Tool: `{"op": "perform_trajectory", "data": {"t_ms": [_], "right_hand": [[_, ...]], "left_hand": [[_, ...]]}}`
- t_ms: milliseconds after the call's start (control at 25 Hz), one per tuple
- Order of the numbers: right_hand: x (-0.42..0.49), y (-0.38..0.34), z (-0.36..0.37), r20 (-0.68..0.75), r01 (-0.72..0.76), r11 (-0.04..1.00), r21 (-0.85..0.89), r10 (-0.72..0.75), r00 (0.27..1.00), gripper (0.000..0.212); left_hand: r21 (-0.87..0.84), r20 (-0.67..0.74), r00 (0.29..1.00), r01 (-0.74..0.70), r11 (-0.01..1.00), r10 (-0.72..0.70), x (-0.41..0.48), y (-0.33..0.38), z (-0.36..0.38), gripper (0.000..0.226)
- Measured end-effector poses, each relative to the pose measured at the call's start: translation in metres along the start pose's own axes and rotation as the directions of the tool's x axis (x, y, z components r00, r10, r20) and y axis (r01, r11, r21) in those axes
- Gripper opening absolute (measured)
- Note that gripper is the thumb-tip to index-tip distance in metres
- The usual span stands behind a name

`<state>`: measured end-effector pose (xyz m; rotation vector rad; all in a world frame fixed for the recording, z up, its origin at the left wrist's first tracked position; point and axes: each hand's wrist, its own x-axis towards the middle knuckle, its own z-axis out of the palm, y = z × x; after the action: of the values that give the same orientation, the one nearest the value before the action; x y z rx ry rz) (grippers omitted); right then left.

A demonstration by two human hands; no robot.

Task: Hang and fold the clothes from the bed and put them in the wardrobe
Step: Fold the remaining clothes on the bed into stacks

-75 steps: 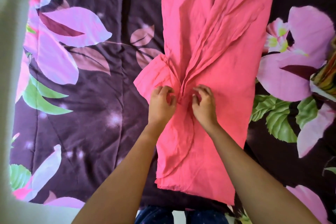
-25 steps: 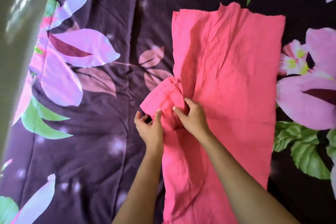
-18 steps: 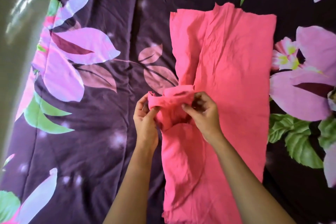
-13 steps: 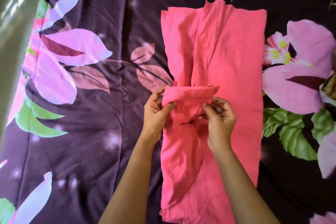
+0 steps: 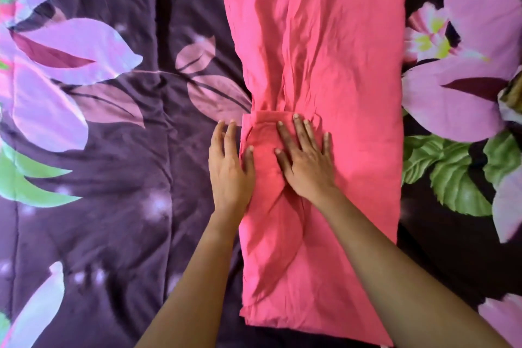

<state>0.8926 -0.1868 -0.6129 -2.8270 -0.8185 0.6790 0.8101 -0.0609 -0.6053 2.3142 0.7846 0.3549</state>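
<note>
A pink garment (image 5: 347,70) lies flat on the bed as a long folded strip running away from me. Its side flap is folded inward over the strip's left part, at mid length. My right hand (image 5: 306,158) presses flat on that folded flap with straight, spread fingers. My left hand (image 5: 230,164) lies flat at the garment's left edge, thumb on the pink cloth and fingers on the bedcover. Neither hand grips anything.
The bed has a dark purple cover (image 5: 118,206) printed with large pink flowers and green leaves. At the right edge of the view, part of another patterned cloth (image 5: 512,99) shows.
Both hands pinched the side flap, lifted it and folded it inward over the garment. Now they have let go and lie flat, the right hand on the fold.
</note>
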Motion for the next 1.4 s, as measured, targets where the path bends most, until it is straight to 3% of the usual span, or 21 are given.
{"op": "perform_trajectory", "data": {"t_ms": [40,120,240,360,480,640,760,920,1040,1200,1280,1400], "right_hand": [[0.000,0.003,0.001,0.009,0.017,1.000,0.009,-0.017,1.000,0.057],[-0.008,0.002,0.000,-0.111,0.056,0.995,0.084,-0.047,0.993,0.057],[-0.037,0.004,0.007,-0.365,0.052,0.981,0.189,0.021,0.931,0.049],[-0.088,0.019,0.023,-0.396,0.065,0.984,0.167,0.006,0.918,0.046],[-0.142,0.036,0.046,-0.240,0.047,0.986,0.160,-0.007,0.971,0.050],[-0.199,0.056,0.050,-0.071,0.117,0.983,0.144,-0.107,0.992,0.051],[-0.238,0.070,0.043,0.056,0.186,0.976,0.115,-0.193,0.980,0.063],[-0.256,0.078,0.037,0.324,0.266,0.962,-0.061,-0.233,0.917,0.091],[-0.252,0.070,0.036,0.386,0.275,0.951,-0.143,-0.202,0.900,0.100],[-0.254,0.058,0.024,0.471,0.276,0.945,-0.177,-0.165,0.867,0.089],[-0.255,0.054,0.019,0.463,0.246,0.955,-0.166,-0.145,0.874,0.083],[-0.254,0.052,0.012,0.544,0.193,0.977,-0.096,-0.111,0.832,0.080]], "left_hand": [[0.031,-0.035,0.999,-0.037,0.999,0.038,-0.008,0.001,-0.002,0.043],[0.078,-0.033,0.985,-0.165,0.983,0.168,-0.031,0.006,-0.005,0.039],[0.104,0.230,0.941,-0.278,0.955,0.249,-0.069,0.010,0.000,0.046],[0.283,0.464,0.862,-0.364,0.887,0.205,-0.080,0.005,0.007,0.052],[0.357,0.501,0.845,-0.400,0.844,0.188,-0.078,0.011,0.006,0.060],[0.340,0.495,0.855,-0.356,0.871,0.156,-0.122,0.018,-0.010,0.068],[0.303,0.617,0.773,-0.408,0.861,0.149,-0.181,0.006,-0.027,0.072],[0.317,0.765,0.637,-0.500,0.806,0.094,-0.221,-0.009,-0.045,0.109],[0.331,0.840,0.542,-0.553,0.765,0.028,-0.212,-0.008,-0.041,0.129],[0.374,0.857,0.511,-0.523,0.766,-0.069,-0.216,0.004,-0.039,0.111],[0.363,0.847,0.531,-0.529,0.767,-0.035,-0.216,0.005,-0.039,0.101],[0.324,0.858,0.510,-0.449,0.833,-0.059,-0.213,0.022,-0.042,0.085]]}}
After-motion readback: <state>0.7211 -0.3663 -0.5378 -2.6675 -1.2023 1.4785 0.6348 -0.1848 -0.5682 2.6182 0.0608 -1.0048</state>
